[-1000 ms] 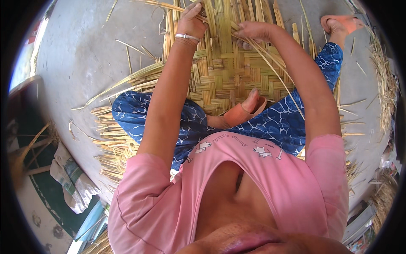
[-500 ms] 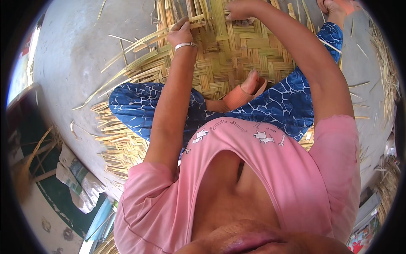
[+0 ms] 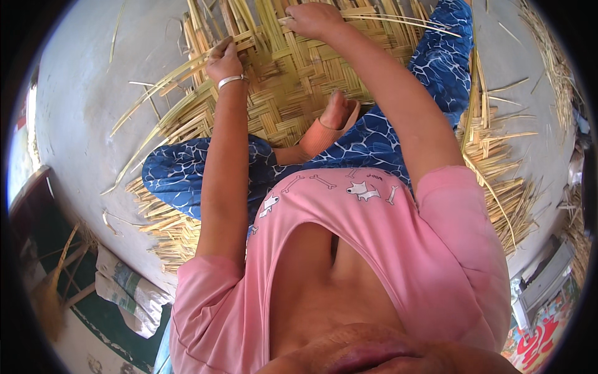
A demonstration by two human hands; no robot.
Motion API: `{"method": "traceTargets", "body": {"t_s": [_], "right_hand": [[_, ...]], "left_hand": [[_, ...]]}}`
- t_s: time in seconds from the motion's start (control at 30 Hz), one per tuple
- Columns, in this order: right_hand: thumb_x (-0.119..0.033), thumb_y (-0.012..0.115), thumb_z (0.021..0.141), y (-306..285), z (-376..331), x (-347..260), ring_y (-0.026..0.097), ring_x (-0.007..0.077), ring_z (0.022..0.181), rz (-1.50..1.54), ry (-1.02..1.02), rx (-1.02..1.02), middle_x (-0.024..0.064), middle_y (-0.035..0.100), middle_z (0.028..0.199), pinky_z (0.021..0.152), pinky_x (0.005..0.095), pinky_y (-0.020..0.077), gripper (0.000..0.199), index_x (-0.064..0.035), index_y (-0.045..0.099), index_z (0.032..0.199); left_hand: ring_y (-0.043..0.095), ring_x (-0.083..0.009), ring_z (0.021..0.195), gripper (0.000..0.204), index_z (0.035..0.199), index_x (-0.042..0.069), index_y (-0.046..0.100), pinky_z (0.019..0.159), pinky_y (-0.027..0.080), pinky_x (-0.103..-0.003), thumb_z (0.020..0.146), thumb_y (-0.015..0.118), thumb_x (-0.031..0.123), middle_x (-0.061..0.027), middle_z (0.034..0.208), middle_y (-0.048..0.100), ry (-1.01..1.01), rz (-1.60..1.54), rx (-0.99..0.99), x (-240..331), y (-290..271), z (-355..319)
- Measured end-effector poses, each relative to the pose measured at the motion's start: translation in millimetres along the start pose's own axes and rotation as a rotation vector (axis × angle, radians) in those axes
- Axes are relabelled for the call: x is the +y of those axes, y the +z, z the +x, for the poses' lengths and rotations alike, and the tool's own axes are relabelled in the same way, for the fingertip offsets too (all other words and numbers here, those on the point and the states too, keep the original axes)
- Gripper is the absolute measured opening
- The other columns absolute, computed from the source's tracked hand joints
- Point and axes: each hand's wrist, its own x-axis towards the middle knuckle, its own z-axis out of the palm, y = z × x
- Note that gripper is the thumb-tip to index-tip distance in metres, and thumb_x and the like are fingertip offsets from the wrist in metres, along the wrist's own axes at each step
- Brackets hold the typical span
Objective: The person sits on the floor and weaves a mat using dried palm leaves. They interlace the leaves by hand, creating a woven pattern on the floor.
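Left hand [image 3: 224,60] pinches loose bamboo strips [image 3: 163,93], its grip closed on them. Right hand [image 3: 311,19] presses the woven mat [image 3: 293,81], grip closed on a thin strip [image 3: 398,23].

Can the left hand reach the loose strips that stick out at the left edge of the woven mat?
Probably yes. The left hand already rests on the woven mat at that edge, and the loose strips fan out just beside it over bare floor, with nothing between.

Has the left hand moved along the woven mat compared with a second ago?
Yes. Judged against the foot resting on the woven mat, the left hand has shifted leftward and now grips strips at the mat's left edge.
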Motion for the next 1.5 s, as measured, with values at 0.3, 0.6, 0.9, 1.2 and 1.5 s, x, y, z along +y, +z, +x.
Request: {"method": "traceTargets", "body": {"t_s": [0.3, 0.6, 0.9, 1.2, 1.5], "right_hand": [[-0.047, 0.059, 0.094, 2.7, 0.7, 20.2, 0.069, 0.0357, 0.098, 0.094, 0.028, -0.011, 0.0150, 0.073, 0.104, 0.086, 0.0502, 0.0534, 0.038, -0.0118, 0.072, 0.101], [-0.048, 0.054, 0.098, 17.6, 36.8, 49.1, 0.068, 0.0403, 0.104, -0.172, -0.123, -0.157, 0.0152, 0.073, 0.112, 0.089, 0.0531, 0.0539, 0.042, -0.0150, 0.068, 0.121], [-0.047, 0.053, 0.101, -4.3, 16.7, 12.6, 0.068, 0.0368, 0.107, -0.205, -0.121, -0.191, 0.0142, 0.073, 0.114, 0.089, 0.0513, 0.0538, 0.042, -0.0136, 0.069, 0.122], [-0.043, 0.057, 0.100, 4.1, 29.8, 49.6, 0.069, 0.0383, 0.095, -0.011, -0.249, -0.138, 0.0203, 0.073, 0.102, 0.084, 0.0504, 0.0522, 0.047, -0.0011, 0.067, 0.117], [-0.040, 0.058, 0.101, -4.6, 60.4, 78.1, 0.066, 0.0393, 0.082, -0.143, -0.300, -0.244, 0.0203, 0.069, 0.087, 0.078, 0.0482, 0.0506, 0.041, -0.0007, 0.067, 0.097]], "left_hand": [[0.071, -0.0173, 0.082, 0.023, 0.117, 0.000, 0.071, 0.063, 0.064, -0.030, 0.095, 0.067, 0.002, -0.0109, 0.107, 0.073, -0.033, -0.095, -0.088, -7.9, -8.2, 5.2], [0.067, -0.0115, 0.066, 0.033, 0.123, 0.000, 0.069, 0.053, 0.052, -0.027, 0.094, 0.072, 0.014, -0.0088, 0.087, 0.075, 0.051, 0.341, -0.184, 6.4, -5.6, -9.7], [0.072, -0.0377, 0.079, 0.031, 0.124, 0.015, 0.070, 0.076, 0.058, -0.050, 0.098, 0.062, 0.029, -0.0131, 0.094, 0.077, 1.119, 0.847, -0.031, 16.8, 3.2, -19.5], [0.067, -0.0363, 0.113, 0.040, 0.110, 0.011, 0.074, 0.098, 0.050, -0.050, 0.097, 0.057, 0.045, -0.0161, 0.116, 0.072, 0.577, 1.512, -0.598, 59.9, 9.8, 44.3], [0.069, -0.0432, 0.103, 0.042, 0.110, 0.005, 0.073, 0.091, 0.053, -0.052, 0.094, 0.059, 0.042, -0.0236, 0.107, 0.073, 0.477, 1.425, -0.783, 45.3, 4.0, 78.4]]}}
